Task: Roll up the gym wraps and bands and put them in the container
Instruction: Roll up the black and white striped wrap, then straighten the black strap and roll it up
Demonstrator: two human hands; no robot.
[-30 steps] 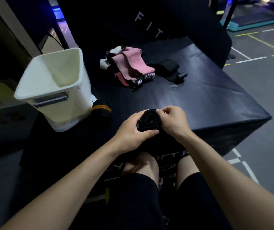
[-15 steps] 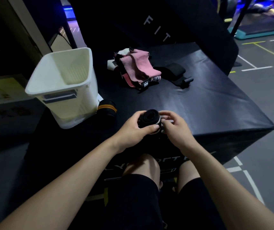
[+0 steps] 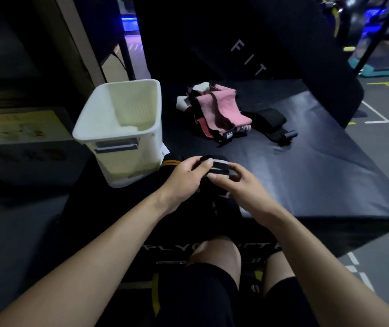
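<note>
Both hands, left (image 3: 184,177) and right (image 3: 240,185), grip a tight cylindrical black-and-white woven wrap (image 3: 219,167) over the matte padded box (image 3: 330,175).

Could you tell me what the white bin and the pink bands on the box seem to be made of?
The bin looks like matte moulded plastic: rigid walls, ribbed inside, a rolled rim. The pink bands look like soft woven fabric, probably elastic: they lie limp, folded and creased, without shine.
</note>
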